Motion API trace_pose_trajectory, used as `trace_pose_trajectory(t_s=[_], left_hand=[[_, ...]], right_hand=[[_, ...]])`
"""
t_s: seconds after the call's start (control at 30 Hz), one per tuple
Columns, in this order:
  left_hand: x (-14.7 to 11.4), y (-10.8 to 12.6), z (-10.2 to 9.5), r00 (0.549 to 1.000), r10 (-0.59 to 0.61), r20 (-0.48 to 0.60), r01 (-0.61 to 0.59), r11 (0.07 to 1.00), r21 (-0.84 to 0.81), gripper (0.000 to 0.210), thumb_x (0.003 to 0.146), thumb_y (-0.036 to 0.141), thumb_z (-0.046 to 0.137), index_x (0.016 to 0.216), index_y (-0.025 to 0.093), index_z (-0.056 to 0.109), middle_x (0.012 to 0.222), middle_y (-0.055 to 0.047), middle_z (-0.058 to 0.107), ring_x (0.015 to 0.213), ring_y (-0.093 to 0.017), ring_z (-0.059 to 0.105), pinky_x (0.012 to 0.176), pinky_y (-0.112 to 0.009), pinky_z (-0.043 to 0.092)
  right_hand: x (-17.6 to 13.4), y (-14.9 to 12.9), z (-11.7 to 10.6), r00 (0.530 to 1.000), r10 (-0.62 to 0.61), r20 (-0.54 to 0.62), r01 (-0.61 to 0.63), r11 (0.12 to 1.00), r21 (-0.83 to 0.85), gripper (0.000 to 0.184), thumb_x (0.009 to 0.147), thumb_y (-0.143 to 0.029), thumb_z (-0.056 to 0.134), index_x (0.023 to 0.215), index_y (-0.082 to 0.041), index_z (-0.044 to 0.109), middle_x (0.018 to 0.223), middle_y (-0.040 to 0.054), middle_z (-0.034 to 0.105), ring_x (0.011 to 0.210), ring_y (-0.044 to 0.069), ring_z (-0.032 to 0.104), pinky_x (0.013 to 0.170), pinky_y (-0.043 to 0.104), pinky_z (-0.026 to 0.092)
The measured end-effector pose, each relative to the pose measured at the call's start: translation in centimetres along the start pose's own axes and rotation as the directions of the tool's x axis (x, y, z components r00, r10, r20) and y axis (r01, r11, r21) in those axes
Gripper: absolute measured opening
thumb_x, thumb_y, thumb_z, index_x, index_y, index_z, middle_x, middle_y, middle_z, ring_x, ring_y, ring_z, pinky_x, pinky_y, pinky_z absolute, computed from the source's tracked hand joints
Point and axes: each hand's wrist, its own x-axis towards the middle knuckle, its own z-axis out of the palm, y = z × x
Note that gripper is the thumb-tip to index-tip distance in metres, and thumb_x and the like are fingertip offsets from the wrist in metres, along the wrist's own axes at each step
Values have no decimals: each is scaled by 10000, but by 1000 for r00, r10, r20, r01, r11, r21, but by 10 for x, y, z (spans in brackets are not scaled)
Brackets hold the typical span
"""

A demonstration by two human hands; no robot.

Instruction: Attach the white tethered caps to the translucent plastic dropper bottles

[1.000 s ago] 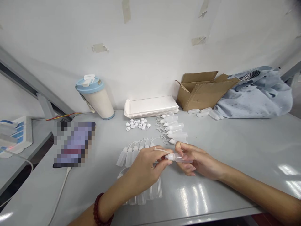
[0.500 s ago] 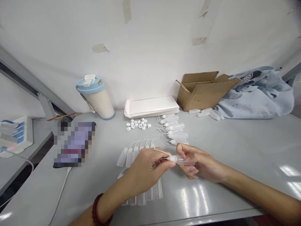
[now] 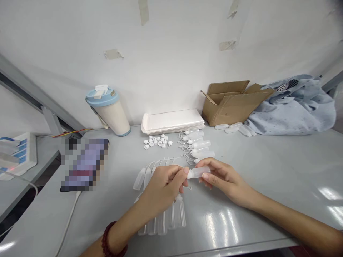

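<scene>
Between my hands lies a small translucent plastic squeeze bottle [image 3: 199,172] with a white cap [image 3: 190,174], held nearly level above the table. My left hand [image 3: 166,184] pinches the cap end between thumb and fingers. Thumb and fingertips of my right hand [image 3: 225,178] grip the bottle's body. Several similar bottles [image 3: 180,212] lie in a row under and beside my left hand, partly hidden by it. Behind them sits another row of capped bottles [image 3: 139,179] with thin white straps. More bottles [image 3: 200,144] with needle-like tips are stacked beyond my right hand.
Loose white caps [image 3: 158,141] lie before a stack of white envelopes [image 3: 173,120]. An open cardboard box [image 3: 230,107] stands by several uncapped bottles [image 3: 245,130] and a blue-grey cloth bag [image 3: 294,114]. At left are a tumbler [image 3: 114,114], a phone [image 3: 87,162] on its cable, and a power strip [image 3: 24,153].
The bottle has risen slightly and shifted left with my hands. My right fingers, curled around its body before, now hold it between thumb and fingertips. My left fingers now cover more of the cap end.
</scene>
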Motion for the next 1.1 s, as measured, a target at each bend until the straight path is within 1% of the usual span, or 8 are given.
trace_pose_trajectory(t_s=[0.2, 0.43, 0.57, 0.67, 0.8, 0.87, 0.97, 1.1], left_hand=[[0, -2, 0, 992, -58, 116, 68, 994, -86, 423, 898, 464, 459, 609, 160, 513, 517, 35, 536, 473, -83, 498, 486, -195, 386], [-2, 6, 1, 997, -73, 22, 76, 980, -183, 201, 830, 360, 592, 764, 182, 526, 532, 49, 573, 476, -96, 535, 477, -195, 429], [-4, 5, 0, 984, -42, 172, 74, 981, -182, 324, 898, 435, 474, 756, 162, 574, 572, 18, 594, 497, -102, 560, 520, -217, 455], [-5, 4, 0, 968, -16, 251, 57, 986, -155, 447, 914, 487, 421, 637, 157, 539, 523, 19, 557, 477, -98, 540, 522, -217, 440], [-8, 4, 4, 987, 51, 153, -61, 996, 61, 370, 934, 417, 424, 692, 168, 554, 517, 37, 538, 493, -103, 523, 525, -218, 409], [-9, 1, 7, 973, 214, 85, -230, 919, 321, 317, 951, 367, 407, 767, 165, 568, 567, 22, 555, 525, -121, 520, 530, -238, 393], [-11, -8, 12, 842, 533, 84, -449, 607, 656, 277, 977, 292, 359, 845, 145, 553, 668, -15, 563, 554, -138, 484, 526, -265, 372], [-12, -17, 15, 711, 688, 146, -522, 378, 764, 185, 973, 193, 377, 906, 134, 539, 701, -27, 563, 591, -143, 497, 538, -260, 376]], right_hand=[[-9, 1, 3, 948, -310, -69, 250, 865, -435, 155, 919, -245, 489, 1037, -194, 576, 818, 17, 639, 661, 129, 551, 616, 239, 435], [-12, -4, 6, 949, -302, -97, 244, 891, -383, 191, 938, -282, 457, 903, -183, 617, 666, -13, 569, 551, 109, 492, 523, 216, 401], [-11, -2, 4, 920, -384, -77, 326, 860, -392, 140, 931, -239, 480, 1002, -201, 594, 775, 1, 620, 635, 113, 541, 592, 215, 436], [-12, -1, 2, 900, -433, -51, 373, 825, -424, 153, 930, -233, 485, 1047, -209, 581, 813, 15, 625, 687, 127, 561, 634, 230, 453], [-13, -3, 2, 912, -402, -83, 337, 848, -410, 144, 926, -266, 495, 983, -206, 614, 747, 10, 618, 606, 122, 538, 581, 233, 446], [-12, -5, 2, 928, -350, -126, 288, 890, -353, 162, 918, -296, 507, 942, -196, 632, 657, -6, 587, 541, 113, 513, 531, 229, 431], [-10, -8, 2, 975, -179, -132, 152, 969, -192, 241, 908, -368, 507, 877, -172, 643, 540, -29, 507, 473, 107, 479, 464, 223, 410], [-7, -9, 1, 998, 12, -69, -10, 1000, 30, 324, 884, -448, 527, 828, -149, 638, 527, -41, 467, 425, 87, 453, 430, 217, 389]])
